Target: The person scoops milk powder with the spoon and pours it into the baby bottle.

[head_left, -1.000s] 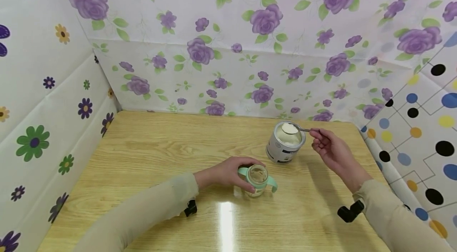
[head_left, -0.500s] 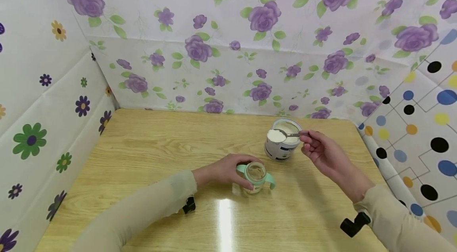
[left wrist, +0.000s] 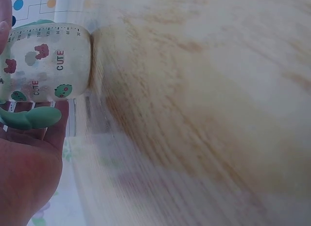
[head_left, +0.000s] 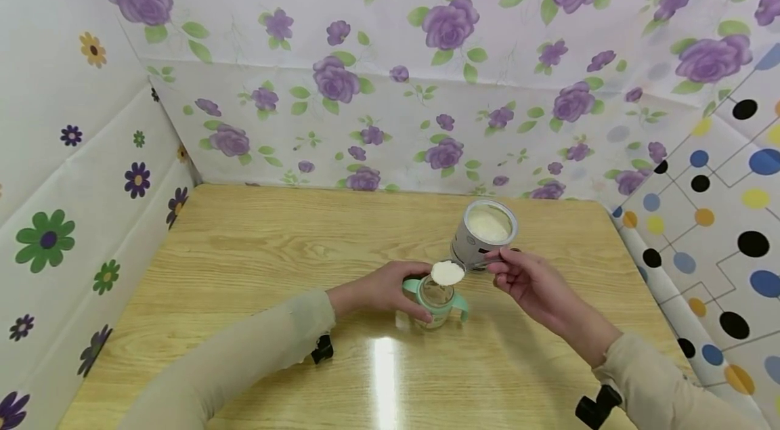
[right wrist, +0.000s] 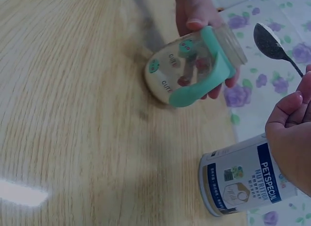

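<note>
Grip, right hand [head_left: 539,293]: is pinching a spoon [right wrist: 268,43] heaped with white powder [head_left: 447,273] above the open bottle [right wrist: 189,70], which the left hand [head_left: 390,290] is holding upright on the desk [head_left: 274,240] near the tin [right wrist: 238,180], level spoon and steady bottle probably best preventing spills.

Bottle [head_left: 436,313] and tin [head_left: 466,250] on wood-grain table [head_left: 292,233]

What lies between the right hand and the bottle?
The spoon, seen in both head and right wrist views; the head view shows white powder heaped on it.
</note>
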The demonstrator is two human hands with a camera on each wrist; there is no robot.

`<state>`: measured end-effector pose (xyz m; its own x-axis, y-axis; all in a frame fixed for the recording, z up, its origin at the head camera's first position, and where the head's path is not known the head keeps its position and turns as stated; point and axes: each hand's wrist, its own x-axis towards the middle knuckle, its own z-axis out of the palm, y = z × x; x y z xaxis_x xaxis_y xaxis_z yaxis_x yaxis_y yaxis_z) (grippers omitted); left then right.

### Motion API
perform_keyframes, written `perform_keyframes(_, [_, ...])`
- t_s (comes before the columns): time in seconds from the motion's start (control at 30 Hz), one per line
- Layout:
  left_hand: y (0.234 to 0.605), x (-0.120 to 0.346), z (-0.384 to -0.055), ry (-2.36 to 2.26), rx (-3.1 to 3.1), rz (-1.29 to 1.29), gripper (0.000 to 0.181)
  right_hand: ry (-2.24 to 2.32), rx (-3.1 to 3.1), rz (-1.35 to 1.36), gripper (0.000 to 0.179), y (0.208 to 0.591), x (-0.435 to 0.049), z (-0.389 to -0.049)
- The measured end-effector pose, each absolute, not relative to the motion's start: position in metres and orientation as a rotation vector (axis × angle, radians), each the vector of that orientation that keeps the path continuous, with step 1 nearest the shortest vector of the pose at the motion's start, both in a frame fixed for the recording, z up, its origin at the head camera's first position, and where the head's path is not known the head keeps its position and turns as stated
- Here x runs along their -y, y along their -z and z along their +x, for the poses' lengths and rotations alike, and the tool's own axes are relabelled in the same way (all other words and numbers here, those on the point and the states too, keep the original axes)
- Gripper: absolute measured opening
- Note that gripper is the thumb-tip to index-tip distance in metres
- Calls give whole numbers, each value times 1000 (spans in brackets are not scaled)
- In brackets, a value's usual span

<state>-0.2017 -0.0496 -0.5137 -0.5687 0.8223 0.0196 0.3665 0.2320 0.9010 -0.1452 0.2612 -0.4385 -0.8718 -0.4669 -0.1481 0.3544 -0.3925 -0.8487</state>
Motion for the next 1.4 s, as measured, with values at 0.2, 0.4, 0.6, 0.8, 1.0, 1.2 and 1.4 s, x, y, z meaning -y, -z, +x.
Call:
perform_keyframes(0.2, [513,49,-201,-1298,-2054,1069,79,2207,-1463,-208,42,441,-259,-144])
perform_keyframes(0.4, [511,49,-200,-1286,-2061,1040,81,2110,-1614,-290,41,441,-258,-147])
perform_keyframes(0.6, [512,48,-200,-1283,-2068,1063,78,2020,-1743,-318,38,437,-259,-150])
perform_keyframes(0.8, [512,49,-200,-1288,-2062,1069,76,1952,-1870,-360,36,431,-255,-152])
perform_keyframes(1.0, [510,50,-200,-1298,-2063,1064,76,1796,-2064,-360,39,422,-246,-155])
perform_keyframes(1.2, [511,49,-200,-1313,-2046,1077,76,1680,-2150,-345,40,424,-238,-156])
perform_keyframes(1.4, [514,49,-200,-1326,-2024,1089,76,1814,-1969,-358,38,436,-235,-153])
